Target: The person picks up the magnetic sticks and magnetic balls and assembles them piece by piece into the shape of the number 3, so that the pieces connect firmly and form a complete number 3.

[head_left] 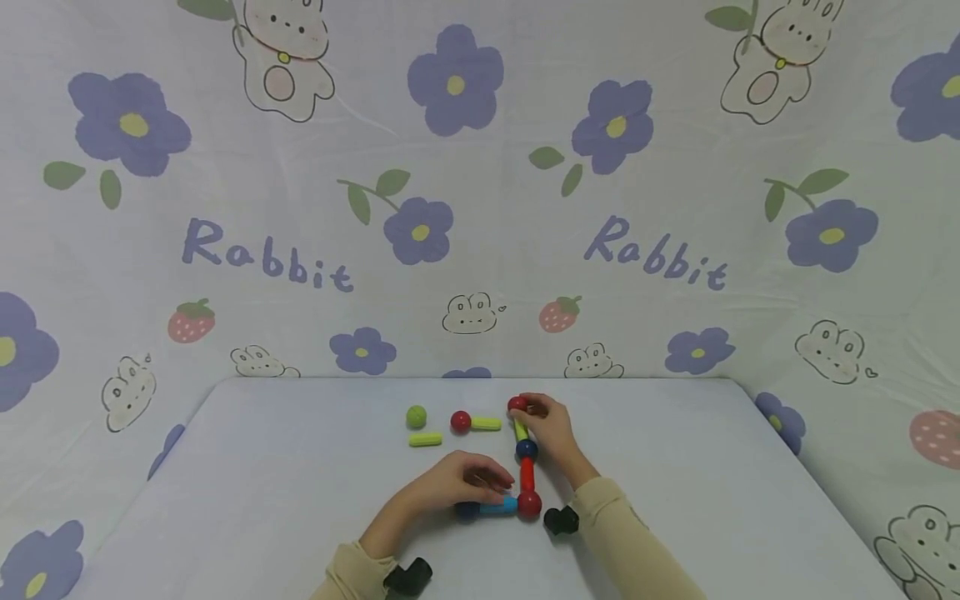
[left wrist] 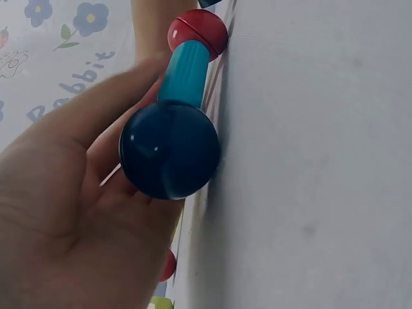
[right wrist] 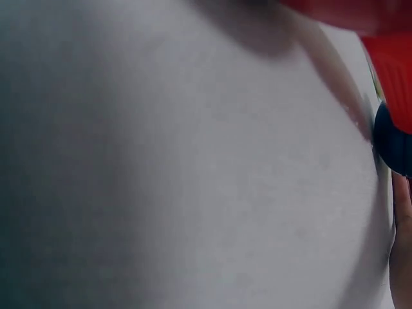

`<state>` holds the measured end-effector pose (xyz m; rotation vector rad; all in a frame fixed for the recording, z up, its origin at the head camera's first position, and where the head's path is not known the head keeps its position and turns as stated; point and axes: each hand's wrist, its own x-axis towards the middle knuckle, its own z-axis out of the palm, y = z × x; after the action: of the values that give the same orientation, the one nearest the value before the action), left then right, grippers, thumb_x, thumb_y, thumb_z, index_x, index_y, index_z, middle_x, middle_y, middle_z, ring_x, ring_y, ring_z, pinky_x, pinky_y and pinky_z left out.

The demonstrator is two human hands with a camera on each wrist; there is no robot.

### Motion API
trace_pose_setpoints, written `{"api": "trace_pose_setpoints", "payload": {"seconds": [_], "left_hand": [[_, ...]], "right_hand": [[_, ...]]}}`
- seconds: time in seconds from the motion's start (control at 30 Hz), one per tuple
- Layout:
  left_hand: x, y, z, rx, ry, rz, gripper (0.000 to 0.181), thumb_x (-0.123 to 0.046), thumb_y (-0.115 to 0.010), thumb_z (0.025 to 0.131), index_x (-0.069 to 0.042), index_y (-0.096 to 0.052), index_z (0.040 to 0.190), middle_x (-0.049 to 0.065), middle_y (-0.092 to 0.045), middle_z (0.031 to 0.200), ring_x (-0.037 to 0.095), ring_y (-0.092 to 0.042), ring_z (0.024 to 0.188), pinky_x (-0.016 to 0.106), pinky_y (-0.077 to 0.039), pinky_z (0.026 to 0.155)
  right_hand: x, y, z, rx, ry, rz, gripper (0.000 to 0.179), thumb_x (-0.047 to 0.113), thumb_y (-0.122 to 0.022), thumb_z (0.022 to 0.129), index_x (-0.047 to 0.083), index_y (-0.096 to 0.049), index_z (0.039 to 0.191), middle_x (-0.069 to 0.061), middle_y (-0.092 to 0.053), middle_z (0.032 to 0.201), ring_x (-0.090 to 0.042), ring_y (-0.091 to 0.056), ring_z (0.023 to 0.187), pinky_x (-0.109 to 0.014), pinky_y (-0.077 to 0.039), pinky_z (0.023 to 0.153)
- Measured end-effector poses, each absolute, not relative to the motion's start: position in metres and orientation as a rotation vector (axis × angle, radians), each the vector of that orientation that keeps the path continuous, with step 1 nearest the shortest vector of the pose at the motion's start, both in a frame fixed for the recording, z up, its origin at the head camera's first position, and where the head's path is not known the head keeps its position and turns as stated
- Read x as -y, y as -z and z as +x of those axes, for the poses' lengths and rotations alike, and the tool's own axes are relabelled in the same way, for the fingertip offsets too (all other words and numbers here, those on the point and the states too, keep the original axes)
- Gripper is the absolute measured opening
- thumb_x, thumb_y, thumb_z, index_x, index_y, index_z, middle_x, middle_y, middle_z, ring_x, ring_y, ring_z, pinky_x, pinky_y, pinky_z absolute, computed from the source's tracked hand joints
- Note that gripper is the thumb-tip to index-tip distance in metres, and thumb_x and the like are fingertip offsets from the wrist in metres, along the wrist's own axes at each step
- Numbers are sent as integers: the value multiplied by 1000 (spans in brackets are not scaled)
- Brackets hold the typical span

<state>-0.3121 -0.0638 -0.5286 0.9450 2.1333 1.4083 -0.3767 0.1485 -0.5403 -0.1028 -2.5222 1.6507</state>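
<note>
A chain of toy rods and balls lies on the white table. From the dark blue ball (left wrist: 170,149), a light blue rod (head_left: 495,506) leads to a red ball (head_left: 529,504). A red rod (head_left: 527,475) links that to another dark blue ball (head_left: 527,450), followed by a yellow-green rod (head_left: 521,431) and the far red ball (head_left: 517,404). My right hand (head_left: 551,427) holds this far ball between thumb and fingers. My left hand (head_left: 450,483) arches over the light blue rod, fingers loosely bent; whether it touches the rod is unclear.
Left of the chain's far end, a red ball (head_left: 461,422) joins a yellow-green rod (head_left: 486,424). Farther left are a loose green ball (head_left: 416,417) and a loose yellow-green rod (head_left: 425,439). A patterned cloth (head_left: 465,183) hangs behind the table.
</note>
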Motion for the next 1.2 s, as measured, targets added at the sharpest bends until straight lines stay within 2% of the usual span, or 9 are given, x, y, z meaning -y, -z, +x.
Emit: {"api": "trace_pose_setpoints", "payload": {"seconds": [0.2,0.3,0.5,0.73,0.93,1.2], "left_hand": [[66,528,-320,-2359,-1569,839,26,-21,-69,91,-18,-68,116,4,-72,112,14,-66,103,22,-54,91],[66,526,-324,-2482,-1663,802,26,-20,-70,90,-16,-68,116,6,-71,113,23,-66,107,32,-54,94],[64,516,-333,-2834,-1644,764,30,-9,-73,86,-13,-68,115,10,-67,116,33,-60,109,49,-49,98],[64,515,-351,-3119,-1303,655,42,-5,-76,82,-9,-65,123,13,-60,126,32,-55,120,45,-47,104],[63,517,-362,-3042,-1126,641,39,-5,-73,85,-5,-64,122,16,-61,126,34,-57,121,44,-48,103],[63,517,-369,-2989,-1116,605,34,-5,-72,85,-4,-66,119,17,-63,120,33,-58,116,45,-51,99]], "right_hand": [[-150,542,-377,2494,-1701,-24,46,17,-71,88,10,-59,132,-16,-64,124,-28,-61,114,-43,-50,102],[-151,542,-377,2482,-1720,11,46,13,-70,88,10,-59,132,-16,-64,125,-29,-61,116,-42,-50,102],[-152,543,-378,2495,-1730,-2,42,13,-69,89,10,-60,129,-14,-65,125,-27,-61,116,-41,-51,102],[-152,542,-376,2479,-1749,-5,43,13,-70,89,10,-59,130,-15,-64,125,-26,-61,115,-41,-50,102],[-152,540,-373,2445,-1798,-5,42,12,-69,89,8,-59,130,-16,-65,123,-26,-62,113,-41,-50,102],[-153,539,-372,2420,-1822,-25,42,9,-69,88,4,-59,129,-18,-62,128,-29,-61,116,-42,-50,103]]}}
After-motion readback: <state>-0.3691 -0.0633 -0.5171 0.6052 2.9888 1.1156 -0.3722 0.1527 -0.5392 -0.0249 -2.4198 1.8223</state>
